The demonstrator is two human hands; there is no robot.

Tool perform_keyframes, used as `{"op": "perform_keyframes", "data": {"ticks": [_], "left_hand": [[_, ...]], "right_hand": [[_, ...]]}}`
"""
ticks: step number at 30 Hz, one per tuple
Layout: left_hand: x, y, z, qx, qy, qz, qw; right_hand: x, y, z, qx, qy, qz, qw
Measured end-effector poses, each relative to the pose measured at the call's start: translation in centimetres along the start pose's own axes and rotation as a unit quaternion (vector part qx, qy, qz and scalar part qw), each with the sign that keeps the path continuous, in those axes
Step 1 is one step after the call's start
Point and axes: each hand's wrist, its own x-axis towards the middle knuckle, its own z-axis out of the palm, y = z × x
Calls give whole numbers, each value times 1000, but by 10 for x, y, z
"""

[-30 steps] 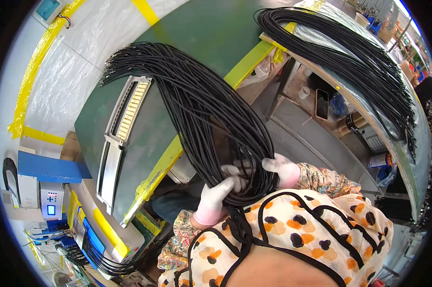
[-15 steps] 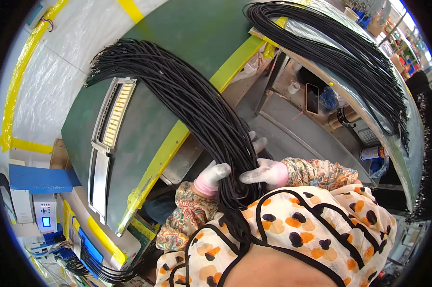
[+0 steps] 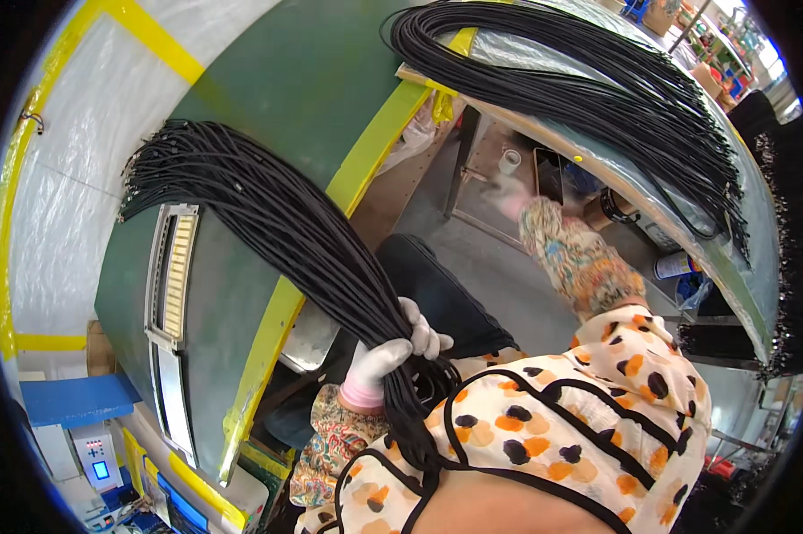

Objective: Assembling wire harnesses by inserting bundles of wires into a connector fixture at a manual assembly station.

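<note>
A thick bundle of black cables [image 3: 286, 209] runs from the green table down to my lap. My left hand [image 3: 385, 358], in a white glove with a pink cuff, is closed around the bundle near its lower end, the fingers wrapped over it. My right hand [image 3: 510, 196] is off the bundle, reaching forward over the shelf under the right-hand table. It is smeared by motion, so its fingers do not show clearly. Close to it are a white tape roll [image 3: 509, 161] and a dark phone [image 3: 549, 176].
A second looped bundle of black cables [image 3: 544, 67] lies on the right table. On the green table [image 3: 232, 276] sits a long metal fixture [image 3: 174, 276] with a row of yellowish slots. A brown roll [image 3: 608, 210] and a can [image 3: 675, 265] stand on the shelf. A blue-topped device [image 3: 76, 402] is at lower left.
My right hand has let go of the cable bundle and moved forward over the shelf. My left hand now grips the bundle alone. The view has shifted a little.
</note>
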Motion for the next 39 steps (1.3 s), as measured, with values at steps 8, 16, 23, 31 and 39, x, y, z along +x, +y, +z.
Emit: {"op": "perform_keyframes", "data": {"ticks": [8, 16, 23, 31, 39], "left_hand": [[-11, 3, -10, 26, 29, 6, 999], [-6, 8, -9, 85, 60, 5, 995], [-8, 7, -4, 88, 116, -12, 989], [-20, 17, 12, 151, 135, -21, 979], [-20, 17, 16, 118, 128, -6, 985]], "right_hand": [[80, 64, -16, -291, 236, 18, 927], [-1, -20, 2, 289, -102, 88, 948], [-96, -160, 10, 107, -273, -325, 899], [-143, -242, 30, -139, -281, -374, 873], [-136, -225, 39, 61, -337, -389, 855]]}}
